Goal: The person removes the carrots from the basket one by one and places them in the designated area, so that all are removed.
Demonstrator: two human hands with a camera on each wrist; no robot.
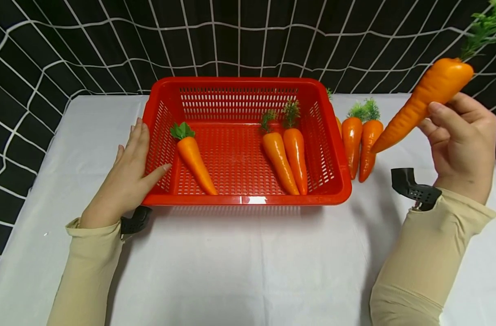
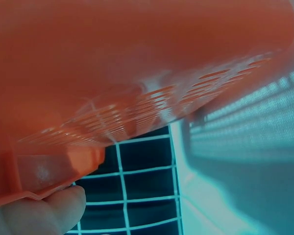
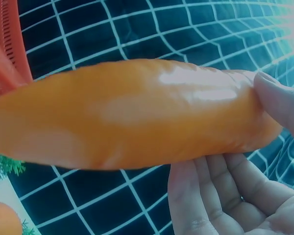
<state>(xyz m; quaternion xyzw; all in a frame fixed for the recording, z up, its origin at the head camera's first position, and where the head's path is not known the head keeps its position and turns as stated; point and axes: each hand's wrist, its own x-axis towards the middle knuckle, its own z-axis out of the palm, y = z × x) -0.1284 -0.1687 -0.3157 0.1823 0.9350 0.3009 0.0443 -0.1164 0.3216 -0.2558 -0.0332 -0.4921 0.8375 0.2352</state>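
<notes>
My right hand [image 1: 461,131] holds up an orange carrot [image 1: 431,97] by its thick end, thumb on one side and fingers on the other. Its feathery green top [image 1: 486,31] points up and away, and its tip slants down to the left. In the right wrist view the carrot [image 3: 132,115] fills the middle, with the thumb [image 3: 279,103] on its upper side. Fingers fairly straight, my left hand [image 1: 123,176] rests at the left rim of a red plastic basket [image 1: 248,199], thumb over the inside. Three carrots lie in the basket, one left [image 1: 195,163] and two right [image 1: 280,160].
Beside the basket's right wall, two carrots [image 1: 369,149] lie on the white cloth [image 1: 239,267]; another carrot [image 1: 339,124] is mostly hidden by that wall. Black cloth behind a white grid net [image 1: 239,45] closes off the back and left side.
</notes>
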